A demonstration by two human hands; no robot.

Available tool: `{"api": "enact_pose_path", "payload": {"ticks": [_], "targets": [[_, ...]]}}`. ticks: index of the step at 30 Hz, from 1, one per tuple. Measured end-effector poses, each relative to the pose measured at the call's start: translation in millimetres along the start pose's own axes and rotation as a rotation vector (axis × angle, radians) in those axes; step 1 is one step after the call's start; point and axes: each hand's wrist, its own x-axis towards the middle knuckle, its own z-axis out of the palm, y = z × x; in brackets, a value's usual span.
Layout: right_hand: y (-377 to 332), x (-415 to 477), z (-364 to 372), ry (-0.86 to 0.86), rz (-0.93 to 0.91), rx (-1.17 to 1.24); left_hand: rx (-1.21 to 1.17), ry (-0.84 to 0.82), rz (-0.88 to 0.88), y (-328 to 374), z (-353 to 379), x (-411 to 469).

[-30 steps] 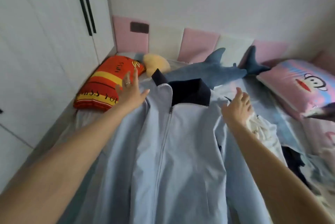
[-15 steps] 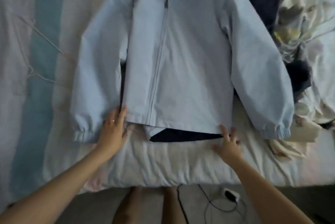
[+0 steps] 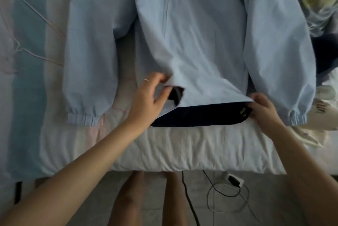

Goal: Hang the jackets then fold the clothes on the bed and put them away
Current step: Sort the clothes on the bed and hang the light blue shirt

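Jacket (image 3: 201, 42), smooth pale-blue, navy-lined hem pinched by fingers of left hand (image 3: 148, 97), right hand (image 3: 263, 105)

A light blue jacket (image 3: 192, 42) lies front-up on the bed (image 3: 182, 149), sleeves spread to either side and its dark lining (image 3: 197, 116) showing at the hem. The left hand (image 3: 148, 97) pinches the hem near the zip, and the right hand (image 3: 263, 107) grips the hem's right corner. A thin wire hanger (image 3: 36, 11) lies left of the jacket, other clothes (image 3: 320, 6) are heaped on its right, and cables (image 3: 228, 189) trail on the floor.
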Motion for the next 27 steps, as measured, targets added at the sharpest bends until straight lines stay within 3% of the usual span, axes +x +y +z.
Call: {"api": "enact_pose_path", "payload": {"ticks": [2,3,5,7,10,13,14,17,20,22,27], "targets": [[5,-1,-11,0.275,0.116,0.188,0.205,-0.087,0.057,0,25,-3],[16,3,-16,0.351,0.148,0.204,0.354,-0.163,-0.023,-6,37,-8],[34,13,-19,0.425,0.153,0.134,0.598,-0.407,-0.319,-26,55,-23],[17,1,-6,0.395,0.160,0.046,0.725,-0.508,-0.450,-46,65,-38],[17,3,7,0.380,0.121,-0.090,0.810,-0.463,-0.406,-58,65,-39],[27,-6,16,0.329,0.000,-0.188,0.916,-0.368,-0.215,-54,61,-30],[32,-11,17,0.306,-0.022,-0.217,0.921,-0.405,-0.195,-54,56,-25],[35,-19,15,0.308,-0.092,-0.321,0.692,-0.353,-0.265,-57,43,-13],[26,-16,4,0.436,-0.087,-0.091,0.256,0.058,-0.332,-47,11,-26],[26,-20,-7,0.513,0.026,0.080,0.015,0.267,-0.432,-45,-19,-50],[34,-33,3,0.412,0.386,0.532,-0.499,0.589,-1.040,-59,-53,-106]]}}
